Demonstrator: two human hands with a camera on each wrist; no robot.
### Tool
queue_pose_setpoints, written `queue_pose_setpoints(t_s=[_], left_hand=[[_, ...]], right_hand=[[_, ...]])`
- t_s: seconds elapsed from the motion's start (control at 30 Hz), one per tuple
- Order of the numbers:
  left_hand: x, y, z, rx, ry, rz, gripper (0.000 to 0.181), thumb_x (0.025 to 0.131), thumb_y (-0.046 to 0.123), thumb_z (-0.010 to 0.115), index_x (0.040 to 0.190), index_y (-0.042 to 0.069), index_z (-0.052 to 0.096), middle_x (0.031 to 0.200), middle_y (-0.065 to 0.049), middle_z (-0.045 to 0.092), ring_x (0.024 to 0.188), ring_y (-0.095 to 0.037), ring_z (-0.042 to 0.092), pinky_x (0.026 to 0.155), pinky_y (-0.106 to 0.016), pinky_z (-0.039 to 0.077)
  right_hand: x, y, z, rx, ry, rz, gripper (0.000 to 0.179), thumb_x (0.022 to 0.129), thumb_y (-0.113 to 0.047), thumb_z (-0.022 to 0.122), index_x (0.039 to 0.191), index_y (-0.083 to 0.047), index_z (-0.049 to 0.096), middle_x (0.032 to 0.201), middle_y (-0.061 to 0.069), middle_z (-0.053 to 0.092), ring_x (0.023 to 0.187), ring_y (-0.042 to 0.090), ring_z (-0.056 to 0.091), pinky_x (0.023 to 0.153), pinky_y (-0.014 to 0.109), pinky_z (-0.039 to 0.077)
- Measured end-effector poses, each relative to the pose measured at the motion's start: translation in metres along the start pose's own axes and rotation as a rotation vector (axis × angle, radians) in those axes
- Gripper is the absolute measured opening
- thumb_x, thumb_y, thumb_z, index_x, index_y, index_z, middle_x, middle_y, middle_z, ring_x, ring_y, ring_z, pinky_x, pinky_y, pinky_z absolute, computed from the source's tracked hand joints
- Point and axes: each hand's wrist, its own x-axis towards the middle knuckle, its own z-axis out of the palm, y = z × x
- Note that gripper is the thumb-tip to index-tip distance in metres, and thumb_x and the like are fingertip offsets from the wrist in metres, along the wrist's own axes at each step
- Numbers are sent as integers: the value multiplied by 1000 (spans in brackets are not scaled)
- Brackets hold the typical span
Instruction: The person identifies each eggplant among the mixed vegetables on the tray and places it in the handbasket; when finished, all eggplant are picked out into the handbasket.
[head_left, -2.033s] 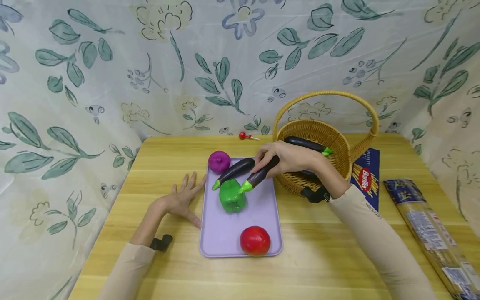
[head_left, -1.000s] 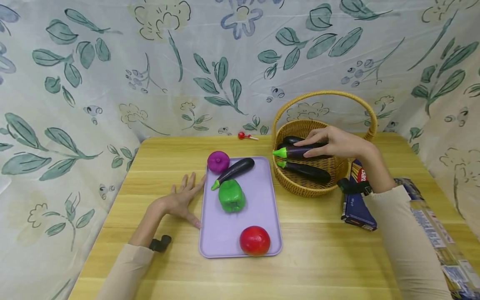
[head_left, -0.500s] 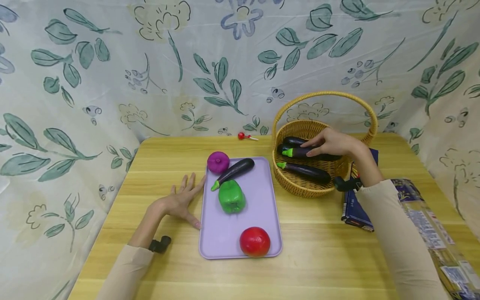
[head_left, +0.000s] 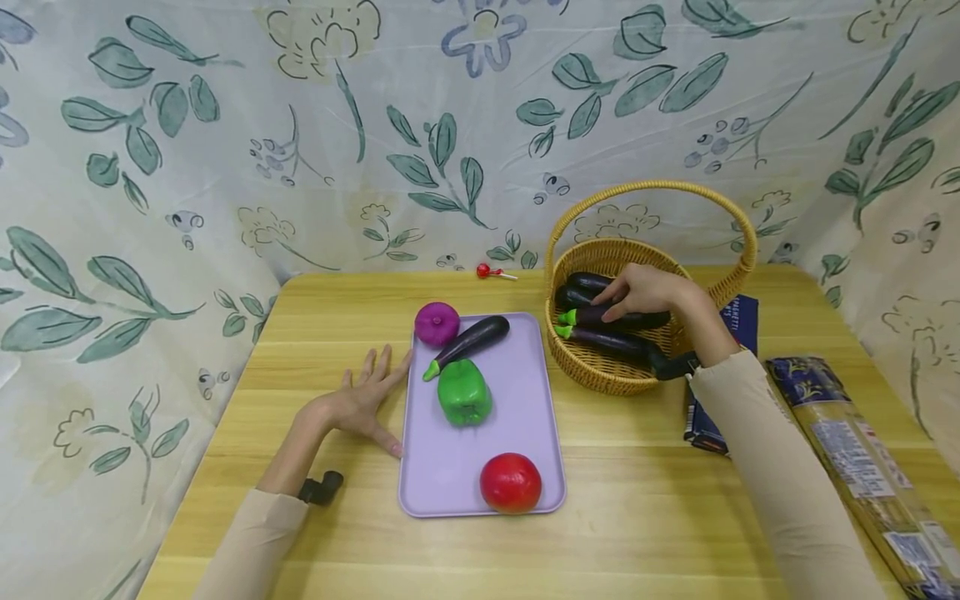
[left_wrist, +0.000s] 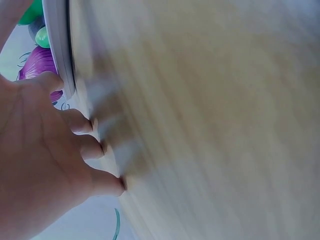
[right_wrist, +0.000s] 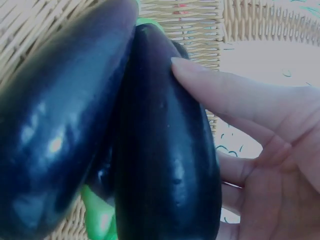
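Observation:
My right hand reaches into the wicker basket and holds an eggplant with a green cap, thumb on one side and fingers round the other. Beside it lies a second eggplant, and more dark eggplants lie behind. With fingers spread, my left hand rests on the table, its thumb and index fingertips at the left edge of the lilac tray. On the tray are an eggplant, a green bell pepper and a red tomato-like vegetable.
A purple onion sits at the tray's back left corner. Behind stands a red lollipop lying flat. Right of the basket are a blue spaghetti box, partly under the forearm, and a long pasta bag. The basket's tall handle arches overhead.
My right hand has carried an eggplant from above the tray into the basket and lowered it among the others there. The left hand has stayed in place.

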Motion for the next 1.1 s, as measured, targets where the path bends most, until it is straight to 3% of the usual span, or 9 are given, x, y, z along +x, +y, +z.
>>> queue_pose_setpoints(t_s=[0.17,0.33,0.43,0.57,0.67,0.87,1.1], left_hand=[[-1,-1,0,-3,5,6,150,66,57,92,166,20,-14,166,-29,-28,154,-51,-27,118,-79,-14],[-2,-2,0,-8,7,10,150,66,57,92,166,20,-13,167,-29,-28,154,-51,-27,118,-79,-14],[-2,-2,0,-10,8,8,150,66,56,93,166,21,-13,167,-28,-28,154,-51,-27,118,-79,-14],[-1,-2,1,-4,7,5,150,66,57,93,166,21,-14,167,-28,-28,154,-50,-27,118,-79,-14],[-1,-2,1,-2,6,5,150,66,57,92,166,21,-14,167,-28,-28,154,-50,-27,118,-79,-14],[0,0,0,-1,4,5,150,66,58,92,166,21,-14,167,-28,-28,154,-50,-27,118,-79,-14],[0,-1,0,-3,5,9,150,66,58,92,166,20,-13,167,-29,-28,154,-51,-27,117,-80,-13]], right_hand=[[3,-4,-4,3,-27,-15,39,88,-16,82,124,-2,75,123,26,73,96,28,69,72,31,50],[8,-6,-7,6,-41,-27,38,85,-14,85,120,-2,77,125,27,72,116,42,68,93,47,59],[11,-4,-7,23,-46,-15,38,83,-13,87,119,-3,77,124,27,72,114,39,68,93,46,59],[14,0,-4,86,-58,36,39,81,-10,88,118,-1,77,116,23,73,99,27,66,79,32,54],[14,4,-2,124,-56,70,39,81,-9,88,118,0,77,112,22,73,91,22,61,73,28,49],[12,9,0,110,-17,68,39,78,-9,89,115,-2,79,116,23,72,99,26,64,76,29,52],[9,11,2,141,-3,103,40,79,-11,89,116,-4,79,128,29,68,116,39,64,91,42,57]])
